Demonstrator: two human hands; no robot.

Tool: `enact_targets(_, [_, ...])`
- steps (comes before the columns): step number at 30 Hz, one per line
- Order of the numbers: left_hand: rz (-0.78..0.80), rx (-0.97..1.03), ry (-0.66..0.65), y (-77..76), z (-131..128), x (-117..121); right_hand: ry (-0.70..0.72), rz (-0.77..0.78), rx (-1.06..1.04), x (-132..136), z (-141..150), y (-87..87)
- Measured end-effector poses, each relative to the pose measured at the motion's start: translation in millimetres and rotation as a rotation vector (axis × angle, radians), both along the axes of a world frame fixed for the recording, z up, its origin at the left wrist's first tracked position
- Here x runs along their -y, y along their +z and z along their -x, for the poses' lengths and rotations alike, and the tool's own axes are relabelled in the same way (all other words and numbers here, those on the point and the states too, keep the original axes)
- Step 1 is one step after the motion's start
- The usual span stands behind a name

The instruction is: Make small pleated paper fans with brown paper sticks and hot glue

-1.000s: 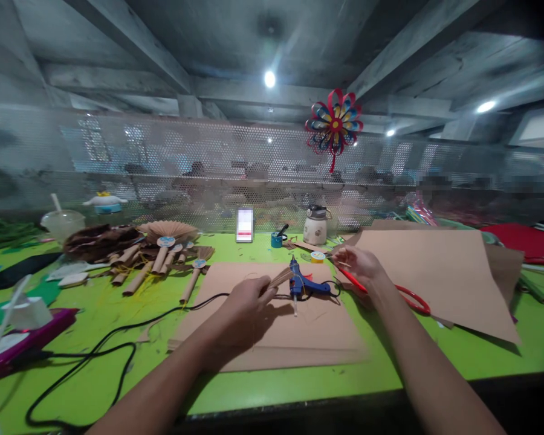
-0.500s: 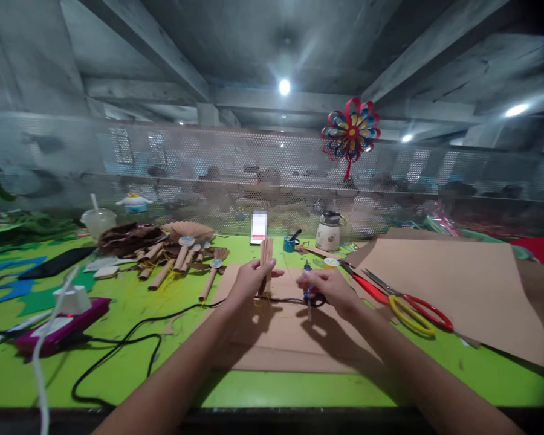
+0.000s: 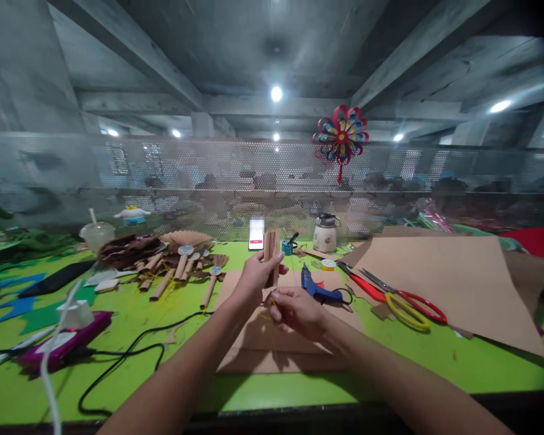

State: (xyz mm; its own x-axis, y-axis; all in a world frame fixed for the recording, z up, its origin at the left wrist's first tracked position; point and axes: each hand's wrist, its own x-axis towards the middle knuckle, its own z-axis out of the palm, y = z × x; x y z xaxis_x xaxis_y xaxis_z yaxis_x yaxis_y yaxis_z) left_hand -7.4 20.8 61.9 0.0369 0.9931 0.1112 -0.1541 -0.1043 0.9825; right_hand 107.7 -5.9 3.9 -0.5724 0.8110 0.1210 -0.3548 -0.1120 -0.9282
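My left hand (image 3: 259,273) is closed around a pleated brown paper bundle (image 3: 272,251), held upright above the table. Just below and to the right, my right hand (image 3: 294,309) pinches a thin yellow thread (image 3: 273,300) near the bundle's lower end. Beneath both hands lie flat brown paper sheets (image 3: 249,356). A blue glue gun (image 3: 320,289) rests on the paper to the right of my hands, its black cord curling behind the handle.
Scissors with red and yellow handles (image 3: 410,308) lie at right beside large brown paper (image 3: 444,272). At left are several paper fans with rolled handles (image 3: 163,284) and a purple power strip (image 3: 68,341). A phone (image 3: 255,234) and a bottle (image 3: 325,234) stand behind.
The glue gun has left my right hand and now lies on the paper. My right hand has moved left to the bundle and pinches the thread. My left hand still grips the bundle.
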Motion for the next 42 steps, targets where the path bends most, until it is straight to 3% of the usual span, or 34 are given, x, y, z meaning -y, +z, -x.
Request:
enact_targets(6, [0.035, 0.108, -0.125, -14.7, 2, -6, 0.072, 0.038, 0.074, 14, 0, -11.0])
enact_targets(10, [0.059, 0.128, -0.177, -21.5, 10, -11, 0.182, 0.011, 0.272, 50, -3, -14.8])
enact_targets(12, [0.063, 0.117, -0.188, -24.0, 15, -13, 0.223, -0.122, 0.454, 75, -18, -5.7])
enact_targets(15, [0.055, 0.066, -0.22, -25.3, 19, -10, 0.249, -0.562, 0.727, 102, -53, 22.6])
enact_targets(16, [0.05, 0.044, -0.24, -24.6, 19, -7, 0.158, -0.623, 0.765, 104, -66, 34.3])
enact_targets(18, [0.035, -0.002, -0.287, -21.3, 18, 3, -0.154, -0.633, 0.777, 95, -88, 57.4])
enact_targets(21, [-0.037, -0.174, -0.358, -13.5, 15, 22, -0.587, -0.603, 0.554, 63, -108, 83.0])
enact_targets(22, [-0.087, -0.264, -0.389, -11.0, 14, 28, -0.64, -0.616, 0.482, 51, -110, 87.3])
enact_targets(24, [-0.181, -0.405, -0.493, -7.0, 13, 39, -0.551, -0.606, 0.39, 33, -108, 88.3])
enact_targets(27, [-0.301, -0.577, -0.649, -3.7, 15, 49, -0.214, -0.493, 0.296, 19, -98, 75.2])
enact_targets(29, [-0.377, -0.663, -0.706, -2.8, 18, 52, 0.058, -0.374, 0.331, 15, -96, 63.1])
enact_targets(31, [-0.424, -0.748, -0.712, -3.5, 23, 50, 0.187, -0.3, 0.447, 12, -105, 53.9])
enact_targets(34, [-0.396, -0.915, -0.691, -8.6, 31, 42, 0.087, -0.386, 0.673, 8, -132, 51.1])
enact_targets(36, [-0.369, -0.975, -0.698, -14.2, 33, 36, 0.039, -0.492, 0.706, 8, -148, 55.3])
enact_targets(39, [-0.402, -0.948, -0.714, -22.2, 32, 36, -0.037, -0.546, 0.381, 12, -151, 61.8])
enact_targets(42, [-0.428, -1.023, -0.667, -26.0, 29, 45, -0.005, -0.506, 0.077, 19, -129, 59.9])
